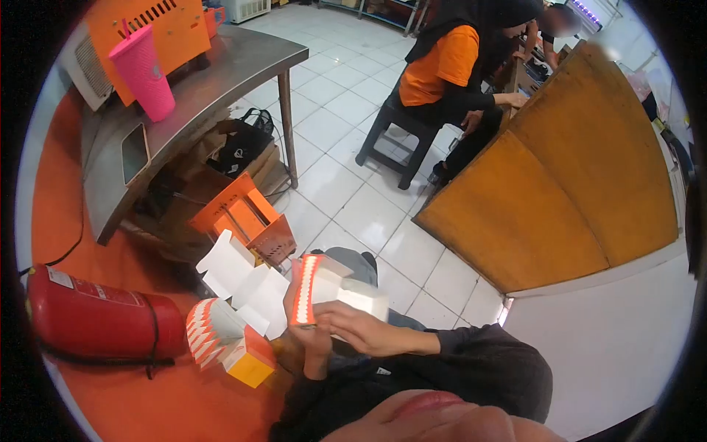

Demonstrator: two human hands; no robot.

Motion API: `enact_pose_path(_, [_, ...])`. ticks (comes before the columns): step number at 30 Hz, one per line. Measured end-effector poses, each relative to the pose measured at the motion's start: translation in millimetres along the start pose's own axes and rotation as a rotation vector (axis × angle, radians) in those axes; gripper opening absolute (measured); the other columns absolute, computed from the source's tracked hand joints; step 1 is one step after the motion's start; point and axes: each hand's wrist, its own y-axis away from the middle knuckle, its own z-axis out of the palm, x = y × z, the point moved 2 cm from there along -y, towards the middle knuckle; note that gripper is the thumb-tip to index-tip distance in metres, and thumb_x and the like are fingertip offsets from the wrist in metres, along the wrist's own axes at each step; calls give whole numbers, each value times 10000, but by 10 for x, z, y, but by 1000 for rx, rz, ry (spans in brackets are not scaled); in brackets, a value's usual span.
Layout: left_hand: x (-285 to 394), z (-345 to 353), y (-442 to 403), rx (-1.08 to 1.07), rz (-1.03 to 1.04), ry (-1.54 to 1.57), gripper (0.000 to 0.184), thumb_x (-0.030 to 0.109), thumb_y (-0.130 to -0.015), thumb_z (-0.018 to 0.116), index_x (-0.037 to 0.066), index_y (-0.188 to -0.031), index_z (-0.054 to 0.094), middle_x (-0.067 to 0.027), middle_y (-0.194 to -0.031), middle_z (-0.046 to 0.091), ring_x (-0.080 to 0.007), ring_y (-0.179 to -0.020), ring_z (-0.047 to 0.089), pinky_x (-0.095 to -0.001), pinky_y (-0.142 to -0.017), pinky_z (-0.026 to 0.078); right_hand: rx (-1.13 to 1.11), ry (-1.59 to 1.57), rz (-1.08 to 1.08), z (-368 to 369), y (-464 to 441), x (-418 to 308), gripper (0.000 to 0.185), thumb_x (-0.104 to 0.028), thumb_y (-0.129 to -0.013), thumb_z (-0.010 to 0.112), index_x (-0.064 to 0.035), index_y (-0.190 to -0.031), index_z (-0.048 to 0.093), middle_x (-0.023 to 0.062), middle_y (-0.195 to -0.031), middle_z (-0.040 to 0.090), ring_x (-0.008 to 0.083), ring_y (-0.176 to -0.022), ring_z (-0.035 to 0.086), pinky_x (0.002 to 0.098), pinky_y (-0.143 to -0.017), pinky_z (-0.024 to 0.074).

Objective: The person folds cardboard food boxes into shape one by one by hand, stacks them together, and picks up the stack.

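Observation:
A small paperboard box (304, 291) with a red and white patterned side and open white flaps is in front of my body. My left hand (315, 340) grips its lower end from the left. The fingers of my right hand (361, 328) are bent against the near side of the same box, partly covering it. Just left of my hands, white open cartons (258, 295) lie with their flaps up. Beside them sit a stack of nested red and white patterned cartons (210, 331) and an orange and yellow box (252, 359).
A red fire extinguisher (103, 313) lies at the left. The steel table (221, 77) holds a pink tumbler (147, 77) and a phone (135, 153). An orange holder (247, 217) stands beyond the cartons. A person in orange (449, 62) sits on a stool behind a wooden panel (552, 177).

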Motion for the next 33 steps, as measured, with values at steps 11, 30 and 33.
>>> enact_pose_path(11, [-112,-191,225,-179,-351,660,743,644,-805,592,2,-1167,498,-348,-1431,308,-389,-1280,437,-476,-1037,402,270,43,306,-548,-92,-91,212,-109,-965,400,19,-1107,491,222,-1026,546,374,-914,533,386,-836,421])
enact_pose_path(30, [594,-420,195,-358,-40,-825,742,225,-804,704,45,-1421,334,-191,-1484,316,-374,-1385,262,-541,-1116,185,-141,-165,401,-263,261,435,373,-276,-1004,451,26,-1215,507,134,-954,661,223,-791,627,381,-726,480])
enact_pose_path(33, [564,-292,311,-663,25,-852,713,274,-823,679,92,-1429,350,-193,-1416,416,-364,-1308,392,-469,-1069,314,-16,-278,406,-138,238,340,393,-295,-1021,409,39,-1183,539,62,-1034,642,153,-902,584,333,-805,467])
